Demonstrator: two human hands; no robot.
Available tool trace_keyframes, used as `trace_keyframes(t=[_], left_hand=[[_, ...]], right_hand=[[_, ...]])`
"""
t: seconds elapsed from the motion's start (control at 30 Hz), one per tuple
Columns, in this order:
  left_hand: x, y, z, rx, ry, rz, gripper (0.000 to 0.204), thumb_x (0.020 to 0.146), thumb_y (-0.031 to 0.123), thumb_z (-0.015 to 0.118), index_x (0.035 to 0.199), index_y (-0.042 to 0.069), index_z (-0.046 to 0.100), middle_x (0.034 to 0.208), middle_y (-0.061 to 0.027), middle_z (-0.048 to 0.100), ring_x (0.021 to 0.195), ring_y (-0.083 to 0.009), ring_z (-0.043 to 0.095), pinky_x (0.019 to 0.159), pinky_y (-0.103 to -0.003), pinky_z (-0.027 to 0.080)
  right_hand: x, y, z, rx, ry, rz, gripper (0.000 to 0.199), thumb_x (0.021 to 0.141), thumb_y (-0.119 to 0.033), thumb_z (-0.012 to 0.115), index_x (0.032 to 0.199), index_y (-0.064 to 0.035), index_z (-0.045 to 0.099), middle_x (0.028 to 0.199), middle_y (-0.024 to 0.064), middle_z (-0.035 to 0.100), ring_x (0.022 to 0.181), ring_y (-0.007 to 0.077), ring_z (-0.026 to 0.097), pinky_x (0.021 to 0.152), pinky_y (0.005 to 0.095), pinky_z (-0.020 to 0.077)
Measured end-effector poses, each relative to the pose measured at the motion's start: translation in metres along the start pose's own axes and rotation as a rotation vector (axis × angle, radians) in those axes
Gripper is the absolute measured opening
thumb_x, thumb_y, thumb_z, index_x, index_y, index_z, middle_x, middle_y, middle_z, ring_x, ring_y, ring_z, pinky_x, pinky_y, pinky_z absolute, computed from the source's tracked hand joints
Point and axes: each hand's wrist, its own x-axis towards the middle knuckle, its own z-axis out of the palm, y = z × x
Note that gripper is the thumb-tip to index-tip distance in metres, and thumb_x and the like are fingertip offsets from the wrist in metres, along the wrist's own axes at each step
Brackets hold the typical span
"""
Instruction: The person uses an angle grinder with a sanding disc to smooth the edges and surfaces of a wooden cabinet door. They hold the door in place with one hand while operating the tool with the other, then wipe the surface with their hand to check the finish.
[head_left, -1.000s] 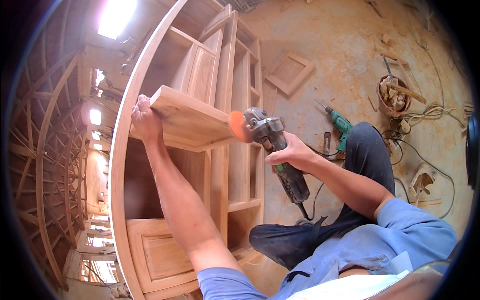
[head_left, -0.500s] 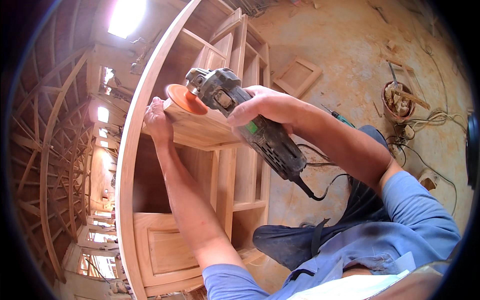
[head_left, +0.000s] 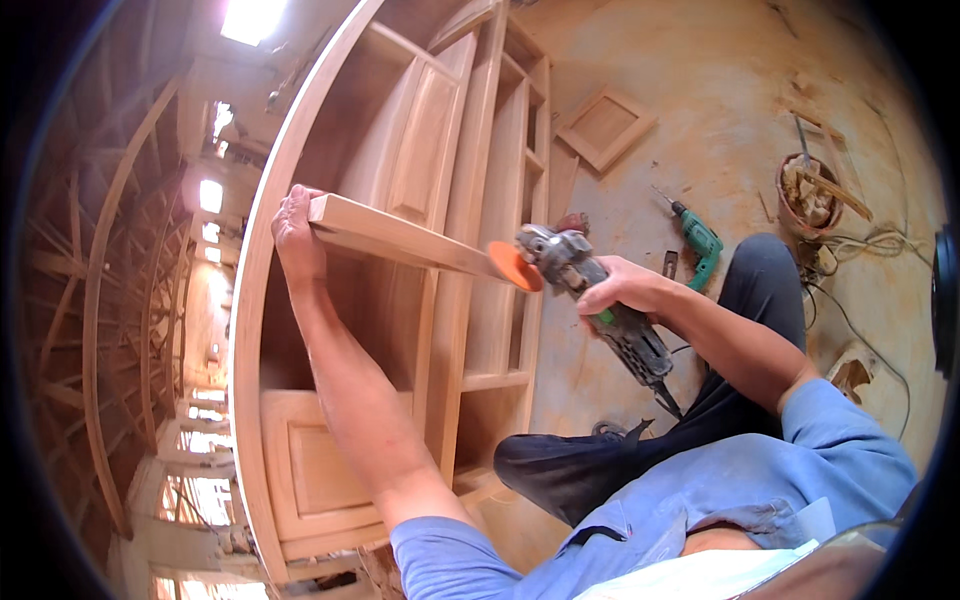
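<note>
Against the cabinet's curved front edge, my left hand (head_left: 296, 232) grips the near end of a loose wooden panel (head_left: 400, 238), fingers wrapped shut around its edge, just as it did half a second ago. What differs is the angle grinder (head_left: 592, 298): then it sat up on the panel's top face close to my left hand, and now it has dropped back to the panel's far end, its orange disc (head_left: 516, 267) touching that edge. My right hand (head_left: 622, 290) is clamped around the grinder's grey-and-green body, fingers closed over it, the black cord trailing down toward my knee. The panel itself now shows more edge-on, a thin pale slab tilted down to the right. The cabinet (head_left: 470, 200) is bare, light wood with raised-panel doors, straight shelves and open compartments behind the panel. To the right, the dusty concrete floor (head_left: 700, 90) gives open room; a green drill (head_left: 697, 240) lies near my dark trouser leg, a square framed panel (head_left: 605, 125) lies further off, and a round basket of wood scraps (head_left: 810, 195) sits well apart toward the floor's far right.
</note>
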Motion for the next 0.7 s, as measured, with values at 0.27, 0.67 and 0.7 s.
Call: trace_keyframes(t=[0.27, 0.67, 0.7], left_hand=[[-0.1, 0.029, -0.102, -0.312, -0.149, -0.042, 0.034, 0.103, 0.026, 0.057, 0.112, -0.003, 0.074, 0.134, -0.0137, 0.067, 0.13, -0.0255, 0.056, 0.116, -0.038, 0.035], [-0.188, 0.051, -0.051, 0.54, 0.336, 0.0, 0.083, 0.085, 0.026, 0.086, 0.147, -0.01, 0.044, 0.147, -0.0234, 0.052, 0.137, -0.0296, 0.05, 0.114, -0.041, 0.04], [-0.183, 0.05, -0.043, 0.662, 0.349, -0.007, 0.088, 0.085, 0.026, 0.086, 0.149, -0.011, 0.04, 0.151, -0.025, 0.049, 0.142, -0.031, 0.047, 0.116, -0.042, 0.038]], right_hand=[[-0.017, 0.017, -0.031, -0.071, 0.105, 0.01, 0.043, 0.076, -0.015, 0.076, 0.109, -0.0007, 0.054, 0.078, 0.0123, 0.067, 0.061, 0.0223, 0.067, 0.057, 0.0358, 0.0577], [-0.004, 0.022, -0.013, -0.058, 0.052, -0.045, 0.038, 0.077, -0.024, 0.077, 0.1, -0.0004, 0.057, 0.078, 0.0125, 0.067, 0.061, 0.021, 0.066, 0.056, 0.0342, 0.0556], [-0.004, 0.023, -0.013, -0.072, 0.069, -0.038, 0.039, 0.077, -0.024, 0.077, 0.1, -0.0004, 0.057, 0.078, 0.0125, 0.067, 0.061, 0.0211, 0.066, 0.057, 0.0342, 0.0556]])
